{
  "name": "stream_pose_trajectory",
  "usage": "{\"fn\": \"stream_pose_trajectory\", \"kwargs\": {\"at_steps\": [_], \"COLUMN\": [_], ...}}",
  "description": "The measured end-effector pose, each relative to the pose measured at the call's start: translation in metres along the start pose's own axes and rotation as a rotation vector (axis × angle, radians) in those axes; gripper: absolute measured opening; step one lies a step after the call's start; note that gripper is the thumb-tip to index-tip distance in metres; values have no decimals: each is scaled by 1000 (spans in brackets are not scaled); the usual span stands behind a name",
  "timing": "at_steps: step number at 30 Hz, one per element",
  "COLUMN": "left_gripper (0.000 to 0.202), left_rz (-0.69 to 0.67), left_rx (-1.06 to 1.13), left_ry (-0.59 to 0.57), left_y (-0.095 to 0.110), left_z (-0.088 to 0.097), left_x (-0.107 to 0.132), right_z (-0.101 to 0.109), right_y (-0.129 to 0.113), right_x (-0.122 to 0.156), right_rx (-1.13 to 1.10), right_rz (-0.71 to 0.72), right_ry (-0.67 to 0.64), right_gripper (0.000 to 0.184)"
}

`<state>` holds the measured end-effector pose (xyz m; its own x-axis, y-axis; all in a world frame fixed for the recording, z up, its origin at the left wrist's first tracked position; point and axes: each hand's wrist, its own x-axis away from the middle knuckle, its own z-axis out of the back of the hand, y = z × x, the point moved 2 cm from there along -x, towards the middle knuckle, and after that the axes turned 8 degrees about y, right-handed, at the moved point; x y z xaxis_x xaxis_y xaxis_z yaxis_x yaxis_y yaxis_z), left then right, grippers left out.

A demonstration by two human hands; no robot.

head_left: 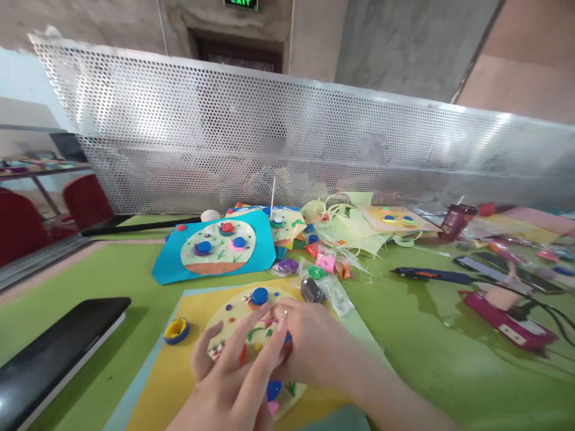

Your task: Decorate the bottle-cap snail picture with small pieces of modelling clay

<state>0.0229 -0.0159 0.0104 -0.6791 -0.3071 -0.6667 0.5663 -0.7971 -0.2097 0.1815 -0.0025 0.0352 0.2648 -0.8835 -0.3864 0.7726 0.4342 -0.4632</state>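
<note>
Both hands are over a pale round paper disc [220, 317] on a yellow sheet [157, 383]. The disc carries blue bottle caps [259, 296] and small modelling-clay bits in several colours. My left hand [236, 377] lies above the disc's lower left with its fingers stretched and spread; its longest fingertips come close to my right hand. My right hand [314, 341] is curled over the disc's right side, its fingers bent inward. Whatever its fingertips hold is hidden. A cap lined with yellow clay [176, 330] lies left of the disc.
Behind lies a blue card [166, 263] with a similar disc. Bagged clay lumps [287, 266] and pale paper scraps [354, 230] are nearby. A black phone [58, 353] is at left. At right are a glue gun [431, 275] and a magenta power strip [507, 323] with cables.
</note>
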Motion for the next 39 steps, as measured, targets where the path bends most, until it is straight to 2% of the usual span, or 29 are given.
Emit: {"fn": "stream_pose_trajectory", "kwargs": {"at_steps": [3,7,13,16,19,21,24,27,29,31,35,39], "left_gripper": [73,75,64,67,72,68,57,52,58,61,55,58], "left_rz": [-14,-33,-32,36,251,414,574,891,1071,1140,1265,1332], "left_rx": [30,76,35,135,417,613,759,1029,1187,1242,1344,1401], "left_ry": [21,17,33,44,29,22,-20,-20,-20,-38,-27,-38], "left_y": [1,1,3,-1,-8,-12,-16,-23,-30,-37,-52,-61], "left_z": [2,5,6,5,-1,-5,-5,-1,1,0,-8,-14], "left_x": [-4,-7,-7,-9,-9,-10,-14,-21,-24,-27,-28,-27], "right_z": [1,4,1,1,2,2,3,3,3,4,5,7], "right_y": [2,5,4,6,7,7,8,11,14,18,34,52], "right_x": [0,1,4,5,5,4,5,6,5,4,1,-1], "right_rx": [-13,-27,-46,-41,-47,-54,-56,-45,-20,21,108,184], "right_rz": [-10,-17,-14,-28,-29,-26,-34,-54,-67,-83,-112,-135], "right_ry": [3,10,-12,-17,-34,-42,-40,-38,-35,-26,-22,-34], "right_gripper": [24,35,31,36,38,36,39,45,45,41,38,31]}}
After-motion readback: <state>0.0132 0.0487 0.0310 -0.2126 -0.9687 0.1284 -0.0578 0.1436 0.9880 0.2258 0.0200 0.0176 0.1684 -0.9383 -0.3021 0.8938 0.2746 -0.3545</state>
